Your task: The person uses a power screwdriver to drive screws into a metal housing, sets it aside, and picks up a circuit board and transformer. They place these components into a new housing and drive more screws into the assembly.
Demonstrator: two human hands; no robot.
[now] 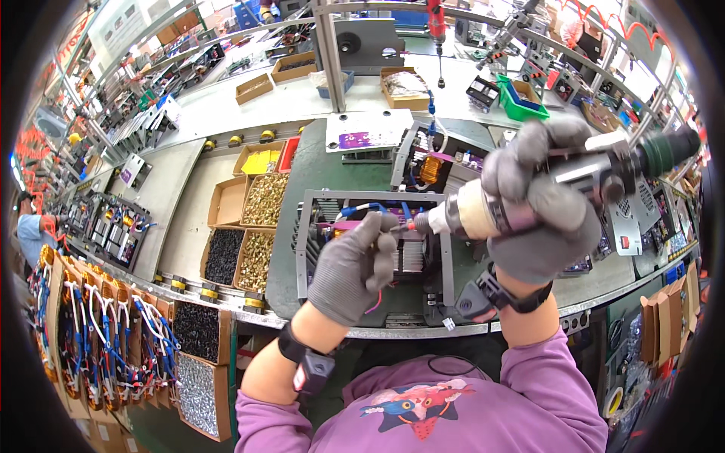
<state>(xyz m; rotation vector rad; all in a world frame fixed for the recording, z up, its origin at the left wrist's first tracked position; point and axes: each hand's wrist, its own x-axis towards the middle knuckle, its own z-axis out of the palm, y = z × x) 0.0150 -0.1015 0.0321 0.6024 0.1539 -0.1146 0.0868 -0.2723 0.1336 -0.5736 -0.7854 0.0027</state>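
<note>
My right hand [544,204], in a grey glove, is wrapped round a power screwdriver [472,213] with a cream front and a dark body. The tool lies nearly level, its bit toward the left. At the bit's tip my gloved left hand [355,264] has its fingers pinched together; whatever small piece is between them cannot be made out. Both hands are above an open metal chassis [300,253] on the green work surface [306,166]. Blue wires [366,207] and finned metal parts show inside it, partly hidden by my hands.
Behind the chassis stands another unit with a yellow coil [431,169], beside a white plate [370,130]. Brass-coloured fasteners [264,200] and black screws [224,255] fill boxes at the left. A red driver [436,26] hangs at the back. Wire harnesses [98,325] hang lower left.
</note>
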